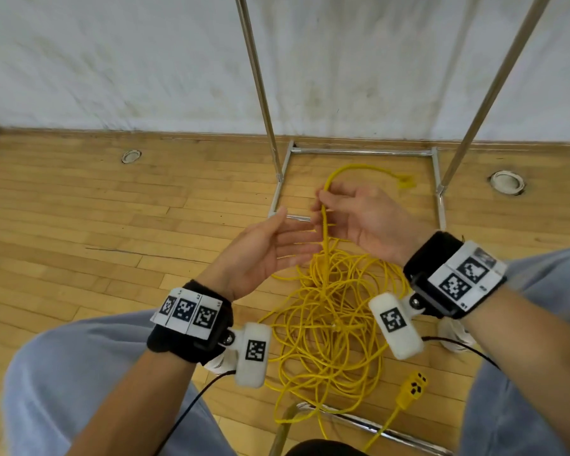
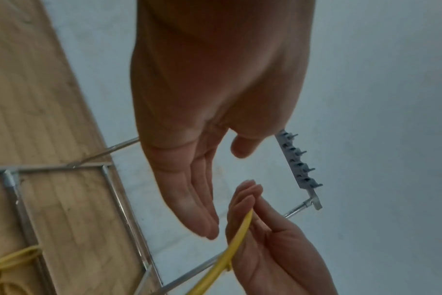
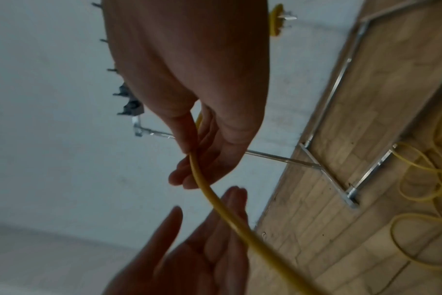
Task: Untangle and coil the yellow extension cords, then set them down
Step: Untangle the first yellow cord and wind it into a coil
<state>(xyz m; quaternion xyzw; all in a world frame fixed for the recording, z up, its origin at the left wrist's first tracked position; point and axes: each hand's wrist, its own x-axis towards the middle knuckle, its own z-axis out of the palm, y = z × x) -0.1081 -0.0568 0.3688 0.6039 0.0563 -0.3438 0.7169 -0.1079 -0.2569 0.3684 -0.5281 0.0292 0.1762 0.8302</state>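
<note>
Two hands meet above the cord pile: the right hand pinches a cord near its plug, at 1 o'clock, probably to start a coil; the left hand waits flat, empty.

Yellow cords, tan wood floor

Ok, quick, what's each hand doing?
Left hand: open, fingers straight, holding nothing.
Right hand: pinching the yellow cord.
</note>
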